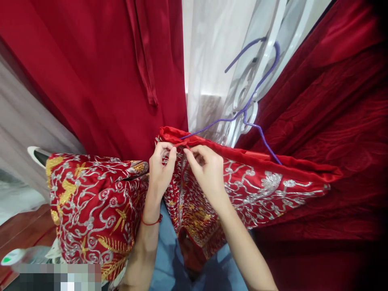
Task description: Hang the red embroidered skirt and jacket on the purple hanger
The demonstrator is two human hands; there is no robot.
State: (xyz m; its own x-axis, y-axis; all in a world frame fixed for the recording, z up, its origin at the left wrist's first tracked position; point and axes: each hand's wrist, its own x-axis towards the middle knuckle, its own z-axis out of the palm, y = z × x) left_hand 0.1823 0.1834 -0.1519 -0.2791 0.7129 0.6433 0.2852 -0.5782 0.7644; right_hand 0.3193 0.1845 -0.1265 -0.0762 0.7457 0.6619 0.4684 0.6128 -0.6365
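Note:
A red embroidered garment with silver and gold patterns hangs in front of me, its plain red waistband along the top. A purple wire hanger reaches down into that band. At the band's left part, my left hand pinches a thin red tie string between thumb and finger. Close beside it, my right hand is also closed, thumb against forefinger, on the same red string. The string's loops are partly hidden by my fingers.
Another red embroidered garment drapes over a white-edged support at left. A plain red cloth hangs behind, and dark red fabric fills the right. A white ornate metal rack stands behind the hanger. A plastic bottle lies at lower left.

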